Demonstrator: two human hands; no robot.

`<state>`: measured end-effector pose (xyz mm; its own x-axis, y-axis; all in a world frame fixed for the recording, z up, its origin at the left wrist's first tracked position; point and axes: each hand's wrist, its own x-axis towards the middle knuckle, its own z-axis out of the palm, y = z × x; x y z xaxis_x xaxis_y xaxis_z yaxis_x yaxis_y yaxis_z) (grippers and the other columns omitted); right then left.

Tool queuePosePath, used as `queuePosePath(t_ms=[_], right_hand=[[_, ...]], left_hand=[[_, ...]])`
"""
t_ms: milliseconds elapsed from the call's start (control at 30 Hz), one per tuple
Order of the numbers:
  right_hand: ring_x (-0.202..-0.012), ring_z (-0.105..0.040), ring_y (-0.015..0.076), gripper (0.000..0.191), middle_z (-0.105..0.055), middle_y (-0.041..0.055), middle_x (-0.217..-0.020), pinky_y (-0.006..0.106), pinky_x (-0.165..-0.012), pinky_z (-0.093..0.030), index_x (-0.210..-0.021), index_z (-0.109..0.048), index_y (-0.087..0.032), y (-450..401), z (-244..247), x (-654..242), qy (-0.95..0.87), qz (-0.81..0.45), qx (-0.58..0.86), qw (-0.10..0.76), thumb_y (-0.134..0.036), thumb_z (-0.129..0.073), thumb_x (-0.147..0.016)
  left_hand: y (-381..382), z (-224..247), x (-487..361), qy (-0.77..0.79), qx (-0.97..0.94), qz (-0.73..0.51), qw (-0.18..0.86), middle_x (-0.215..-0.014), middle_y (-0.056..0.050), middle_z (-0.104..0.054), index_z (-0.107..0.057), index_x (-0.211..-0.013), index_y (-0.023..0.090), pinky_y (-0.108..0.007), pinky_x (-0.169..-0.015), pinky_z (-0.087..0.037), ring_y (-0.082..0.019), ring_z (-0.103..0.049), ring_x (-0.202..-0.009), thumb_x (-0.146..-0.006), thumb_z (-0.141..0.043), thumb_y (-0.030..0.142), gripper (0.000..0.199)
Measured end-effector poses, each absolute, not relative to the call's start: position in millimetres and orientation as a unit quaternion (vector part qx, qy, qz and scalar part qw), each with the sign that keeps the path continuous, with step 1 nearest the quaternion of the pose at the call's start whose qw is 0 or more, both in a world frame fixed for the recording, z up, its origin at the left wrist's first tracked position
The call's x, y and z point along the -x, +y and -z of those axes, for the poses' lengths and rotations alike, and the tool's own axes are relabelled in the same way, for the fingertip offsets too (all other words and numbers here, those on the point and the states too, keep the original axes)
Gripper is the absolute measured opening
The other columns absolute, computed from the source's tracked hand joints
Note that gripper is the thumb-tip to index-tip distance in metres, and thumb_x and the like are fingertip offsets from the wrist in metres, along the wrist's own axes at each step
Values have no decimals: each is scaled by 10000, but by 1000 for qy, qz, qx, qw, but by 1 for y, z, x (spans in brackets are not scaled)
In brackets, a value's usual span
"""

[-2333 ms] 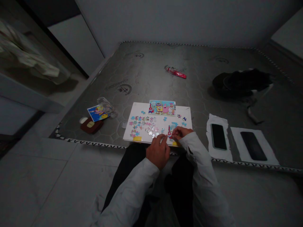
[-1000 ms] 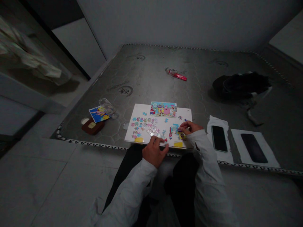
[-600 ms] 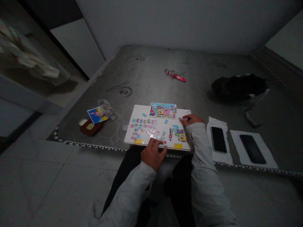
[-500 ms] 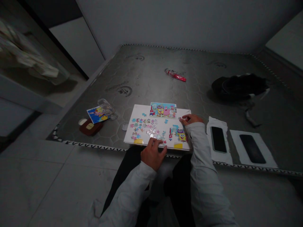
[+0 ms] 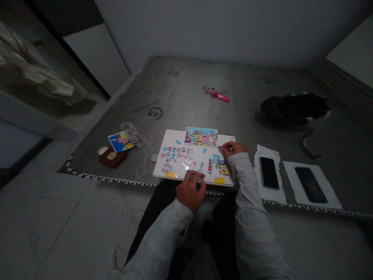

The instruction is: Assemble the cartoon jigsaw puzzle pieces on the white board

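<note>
A white board bears loose jigsaw pieces, mostly pink and blue, on its left and middle. At its top lies a cartoon picture card. Below the card, on the right, several pieces are joined into a partial picture. My right hand pinches a small dark jigsaw piece by the card's lower right corner. At the board's front edge rests my left hand, fingers bent and thumb apart, with no held thing visible. Two yellow patches mark the front edge.
Left of the board lie a brown case, a blue picture card and a clear plastic bag. Two phones rest on white sheets to the right. Behind are a red packet and a black bag-like item.
My right hand has shifted slightly left, bringing the pinched piece nearer the card's corner. My left hand has moved slightly right along the front edge.
</note>
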<state>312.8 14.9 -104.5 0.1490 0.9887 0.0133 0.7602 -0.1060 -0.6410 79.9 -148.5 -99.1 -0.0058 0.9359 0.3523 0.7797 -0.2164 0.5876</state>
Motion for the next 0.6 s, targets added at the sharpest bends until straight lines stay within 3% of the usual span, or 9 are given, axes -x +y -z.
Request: queuePosePath(t_ms=[133, 267, 400, 600], right_hand=[[-686, -658, 177, 186, -806, 38, -860, 308, -723, -519, -850, -750, -244, 4, 95, -309, -617, -221, 684, 320, -418, -770, -787], [-645, -624, 154, 270, -805, 47, -868, 281, -641, -482, -919, -765, -227, -11, 85, -309, -608, -283, 671, 317, -443, -787, -757], [-613, -599, 133, 324, -817, 49, -899, 264, -588, -449, -1037, -824, -226, -32, 82, -316, -646, -346, 632, 251, -456, -746, -822], [-710, -683, 149, 207, -828, 11, -855, 254, -677, -508, -958, -870, -282, -49, 98, -310, -713, -351, 587, 152, -442, -810, -840]], left_hand=[[-147, 98, -82, 614, -694, -361, 105, -1050, -23, -767, -808, -1055, 256, -192, -657, -567, -128, -758, -812, -981, -642, 228, 185], [-147, 97, -84, 606, -699, -366, 101, -1043, -20, -770, -812, -1052, 254, -195, -645, -567, -126, -758, -790, -982, -638, 224, 190], [-147, 98, -86, 603, -706, -358, 100, -1048, -24, -771, -815, -1066, 257, -199, -634, -563, -132, -759, -787, -986, -635, 236, 198], [-148, 101, -87, 595, -716, -350, 101, -1063, -38, -769, -824, -1106, 255, -201, -618, -558, -134, -762, -791, -992, -616, 244, 237]])
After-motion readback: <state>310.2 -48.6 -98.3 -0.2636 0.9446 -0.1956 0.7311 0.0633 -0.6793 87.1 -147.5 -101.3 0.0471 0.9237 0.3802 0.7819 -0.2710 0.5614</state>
